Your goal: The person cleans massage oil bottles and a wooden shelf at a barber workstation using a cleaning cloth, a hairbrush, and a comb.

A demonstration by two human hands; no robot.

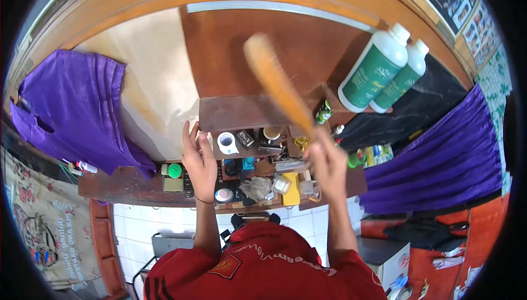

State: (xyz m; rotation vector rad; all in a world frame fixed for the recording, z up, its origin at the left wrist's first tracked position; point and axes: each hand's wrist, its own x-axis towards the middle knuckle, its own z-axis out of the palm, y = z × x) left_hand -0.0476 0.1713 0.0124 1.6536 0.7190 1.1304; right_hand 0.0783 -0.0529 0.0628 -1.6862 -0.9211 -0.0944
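Hanging at the far left, a crumpled purple cloth (77,110) covers part of the wall, and below it runs a dark wooden bench (132,188). Toward the left end of that bench sits a container with a bright green lid (174,170). Next comes the person's left hand (201,169), raised in front of the bench with its fingers pointing upward and spread a little; it is relaxed and grips nothing that shows. Whether it touches the bench behind cannot be told.

Just right of this hand are a round white tub (224,195), low at the bench's edge, and a white roll (225,142) farther back. In the middle, among crowded small items, lie a rumpled grey cloth (255,189), a cup (271,133) and a clear jar (281,184), with a yellow box (291,190) beside the jar. Below these, the person's red shirt (258,261) fills the bottom.

Above the bench, a long wooden stick (277,83), blurred, slants up and leftward in front of a brown panel. Its lower end is in the right hand (328,167), whose fingers are curled around it. Farther right stand two white bottles with green labels (376,69), near a gathered purple curtain (439,160).
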